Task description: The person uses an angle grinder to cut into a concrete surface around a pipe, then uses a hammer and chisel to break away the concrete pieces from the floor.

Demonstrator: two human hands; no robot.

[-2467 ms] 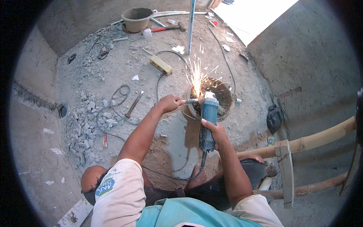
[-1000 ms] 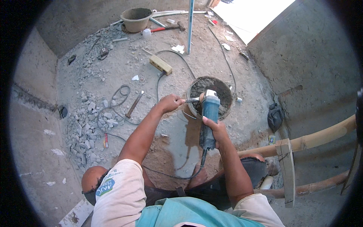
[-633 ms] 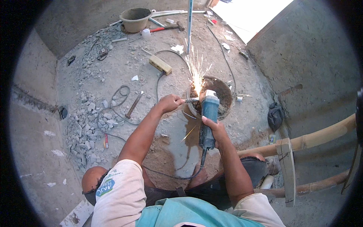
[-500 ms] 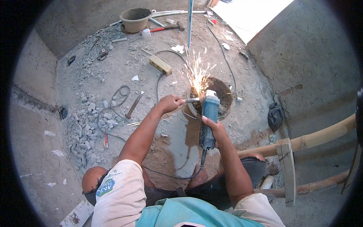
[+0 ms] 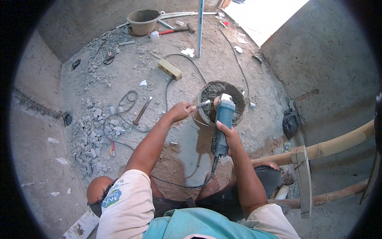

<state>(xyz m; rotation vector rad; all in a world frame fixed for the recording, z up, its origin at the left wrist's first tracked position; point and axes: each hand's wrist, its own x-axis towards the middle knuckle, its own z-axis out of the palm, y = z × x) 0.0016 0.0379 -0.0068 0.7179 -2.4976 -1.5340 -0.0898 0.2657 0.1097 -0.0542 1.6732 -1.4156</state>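
Angle grinder (image 5: pixel 225 113) lies in the right hand (image 5: pixel 233 139), left hand (image 5: pixel 181 112) nearby.

The angle grinder (image 5: pixel 225 115) is showing a matt, plastic-looking body and a smooth, pale metal head (image 5: pixel 226 97). The metal bar (image 5: pixel 203 104) is shining at its bare tip. The bucket (image 5: pixel 240 91) is wearing a rough, cement-like crust. The bamboo pole (image 5: pixel 346 140) is looking smooth and faintly glossy, the wooden post (image 5: pixel 301 175) dull and coarse, and the shirt (image 5: pixel 191 223) is showing matt cloth.
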